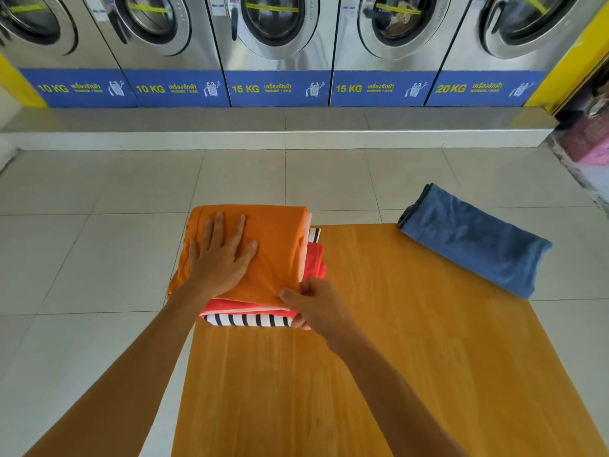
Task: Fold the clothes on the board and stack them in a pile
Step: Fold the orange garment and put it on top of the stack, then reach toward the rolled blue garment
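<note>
A pile of folded clothes sits at the far left corner of the wooden board (379, 341). On top lies a folded orange garment (280, 245); under it show a red garment (314, 262) and a black-and-white striped one (247, 319). My left hand (220, 255) lies flat, fingers spread, on the orange garment. My right hand (313, 305) grips the pile's near right corner, thumb on the orange cloth and fingers curled around the layers below. A folded blue towel (474, 239) lies apart at the board's far right edge.
The board stands over a pale tiled floor (99, 258). A row of steel washing machines (276, 51) with blue labels lines the back wall on a raised step. Pink baskets (590, 140) stand at the far right.
</note>
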Available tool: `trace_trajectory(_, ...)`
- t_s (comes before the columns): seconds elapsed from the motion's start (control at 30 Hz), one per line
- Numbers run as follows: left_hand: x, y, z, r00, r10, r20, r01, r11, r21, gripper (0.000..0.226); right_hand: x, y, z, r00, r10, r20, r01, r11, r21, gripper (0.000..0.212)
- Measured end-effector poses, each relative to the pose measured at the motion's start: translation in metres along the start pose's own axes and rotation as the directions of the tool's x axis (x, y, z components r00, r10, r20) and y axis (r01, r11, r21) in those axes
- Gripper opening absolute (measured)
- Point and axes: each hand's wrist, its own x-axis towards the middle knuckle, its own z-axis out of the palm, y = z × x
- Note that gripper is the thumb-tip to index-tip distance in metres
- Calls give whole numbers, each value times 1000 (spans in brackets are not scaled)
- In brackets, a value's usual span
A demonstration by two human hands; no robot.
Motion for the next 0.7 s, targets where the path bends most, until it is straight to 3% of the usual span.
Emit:
trace_trajectory(0.17,-10,25,-8,996,-4,-88,-2,998,-70,68,-16,17,-20,999,32,-8,-32,999,37,13)
trace_trajectory(0.43,-31,118,7,941,243,-234,-292,935,-201,55,-25,31,-81,989,50,-138,-32,991,131,11)
trace_trajectory(0.6,-34,177,23,929,327,-175,-365,889,-276,49,-29,32,-138,962,48,-268,0,984,177,11)
trace_trajectory(0.7,-30,207,32,934,350,-72,-349,850,-394,49,-29,38,-193,903,37,-428,31,988,151,11)
